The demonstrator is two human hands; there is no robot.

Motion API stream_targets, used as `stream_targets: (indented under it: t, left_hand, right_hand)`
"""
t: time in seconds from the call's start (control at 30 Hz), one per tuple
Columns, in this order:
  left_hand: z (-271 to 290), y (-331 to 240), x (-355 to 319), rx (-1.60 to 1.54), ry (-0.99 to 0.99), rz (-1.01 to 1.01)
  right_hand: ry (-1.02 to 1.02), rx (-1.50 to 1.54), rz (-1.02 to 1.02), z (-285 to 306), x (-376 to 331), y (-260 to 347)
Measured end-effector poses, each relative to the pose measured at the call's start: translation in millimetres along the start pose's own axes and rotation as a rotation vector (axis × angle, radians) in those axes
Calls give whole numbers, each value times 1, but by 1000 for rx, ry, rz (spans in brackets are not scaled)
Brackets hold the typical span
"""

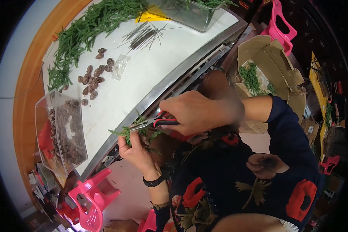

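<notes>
Just off the table's front edge, my left hand (138,154) pinches a small green artificial sprig (124,132) between thumb and fingers. A dark band circles that wrist. My right hand (195,112) is closed around pliers (164,122) with red and black handles. Their metal jaws reach into the sprig, right beside my left fingertips; what exactly they grip is too small to make out. Some of the greenery hangs below my left hand, partly hidden by it. On the white table (154,65) beyond lie loose brown pine cones (92,80) and thin dark wire stems (145,36).
Green sprigs (92,23) line the table's far side. A clear bin (71,131) of pine cones stands at left, another clear bin (197,19) at the back. An open cardboard box (266,54) with greenery is at right. Pink plastic chairs (92,201) stand around.
</notes>
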State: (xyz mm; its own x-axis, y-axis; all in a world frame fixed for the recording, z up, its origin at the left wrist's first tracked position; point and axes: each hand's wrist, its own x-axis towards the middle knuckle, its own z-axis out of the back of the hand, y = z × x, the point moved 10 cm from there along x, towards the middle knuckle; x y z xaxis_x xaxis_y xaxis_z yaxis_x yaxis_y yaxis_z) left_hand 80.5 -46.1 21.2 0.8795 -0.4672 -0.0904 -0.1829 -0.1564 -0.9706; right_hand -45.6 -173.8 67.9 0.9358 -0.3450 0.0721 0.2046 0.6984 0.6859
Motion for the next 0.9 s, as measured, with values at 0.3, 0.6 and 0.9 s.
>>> stream_targets:
  t: [0.3, 0.6, 0.9]
  left_hand:
    - [1, 10, 1, -198, 79, 116]
    - [-5, 38, -9, -482, 169, 517]
    - [-21, 58, -24, -746, 419, 772]
  right_hand:
    - [-35, -59, 55, -9, 4, -10]
    - [-91, 9, 366, -4, 16, -7]
    - [7, 61, 595, -4, 31, 9]
